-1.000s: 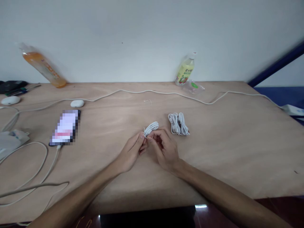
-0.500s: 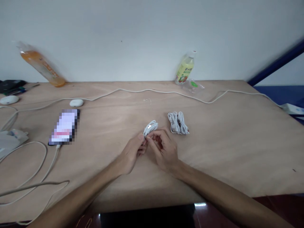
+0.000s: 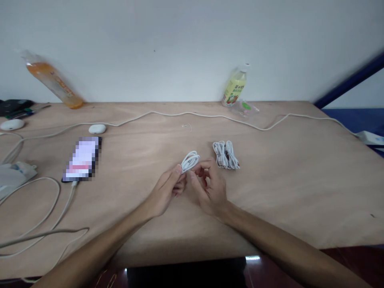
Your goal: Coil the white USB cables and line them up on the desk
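Observation:
A coiled white cable (image 3: 190,161) stands up from my left hand (image 3: 167,188), pinched at its lower end between thumb and fingers. Just right of it is my right hand (image 3: 211,186), its fingers curled and the thumb and forefinger tips close together beside the coil. Whatever those tips hold, if anything, is too small to make out. Beyond the right hand, white cables bundled in loops (image 3: 225,155) lie side by side on the brown-covered table (image 3: 270,192).
A phone (image 3: 81,159) with a plugged-in cable lies at left, near a white earbud case (image 3: 97,129). One long white cord (image 3: 186,113) crosses the back. An orange bottle (image 3: 54,82) and a yellow-green bottle (image 3: 235,88) lean against the wall, with a plastic wrapper (image 3: 245,109) nearby.
My right fingertips have drawn slightly right, away from the base of the coil. The left hand keeps its hold, and the coil is turned a little.

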The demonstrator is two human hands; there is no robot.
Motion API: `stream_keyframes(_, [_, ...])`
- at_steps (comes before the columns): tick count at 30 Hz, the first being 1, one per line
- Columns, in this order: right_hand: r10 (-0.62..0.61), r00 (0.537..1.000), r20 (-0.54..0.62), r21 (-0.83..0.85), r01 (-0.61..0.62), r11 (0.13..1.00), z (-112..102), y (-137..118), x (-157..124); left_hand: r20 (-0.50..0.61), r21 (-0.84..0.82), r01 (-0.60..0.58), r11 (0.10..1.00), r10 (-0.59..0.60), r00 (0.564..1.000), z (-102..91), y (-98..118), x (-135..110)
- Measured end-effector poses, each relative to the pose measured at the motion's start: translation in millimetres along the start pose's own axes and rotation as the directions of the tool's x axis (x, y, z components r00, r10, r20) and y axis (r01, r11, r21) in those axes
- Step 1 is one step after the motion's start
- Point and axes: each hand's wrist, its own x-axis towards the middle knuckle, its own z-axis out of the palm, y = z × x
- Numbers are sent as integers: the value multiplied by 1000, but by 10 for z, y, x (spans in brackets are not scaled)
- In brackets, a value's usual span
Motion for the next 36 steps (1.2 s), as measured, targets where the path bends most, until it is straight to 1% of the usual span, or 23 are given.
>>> stream_keyframes(2, [19,1000,-5,4,-19,1000,-8,20,-5,27,-31,16,999,-15,1000,-10,20,11])
stream_keyframes(4, [47,999,22,-10,-47,999,-18,35,-5,62,-72,20,997,-16,998,-16,40,21])
stream_keyframes(8, [60,988,140,-24,-58,998,-39,35,21,86,-170,34,985,-20,996,-7,84,25])
stream_keyframes(12, [46,968,247,-12,-44,999,-52,15,63,113,-239,104,965,-79,990,-8,113,12])
stream_keyframes(14, [40,960,279,-6,-40,999,-52,13,77,128,-258,138,956,-108,986,-14,114,8])
stream_keyframes(18, [56,961,272,-2,-57,998,-43,33,85,119,-231,171,958,-147,982,-20,108,15])
stream_keyframes(25, [98,964,246,30,-109,994,-52,36,103,125,-204,184,962,-161,979,-23,121,38])
stream_keyframes(27, [126,963,239,69,-146,987,-51,37,112,136,-207,178,962,-152,979,-20,129,40])
stream_keyframes(29, [179,953,245,134,-216,967,-40,44,121,144,-204,185,961,-157,977,-15,137,39])
stream_keyframes(31, [257,929,266,228,-320,920,-19,56,129,143,-190,209,959,-184,972,-8,144,34])
stream_keyframes(33, [336,897,285,312,-419,853,2,69,139,136,-176,242,954,-219,966,-3,147,26])
stream_keyframes(34, [364,884,293,339,-452,825,10,74,145,134,-172,259,951,-238,962,-2,147,22])
stream_keyframes(36, [395,869,298,357,-486,798,13,80,159,131,-167,289,943,-269,954,-1,144,16])
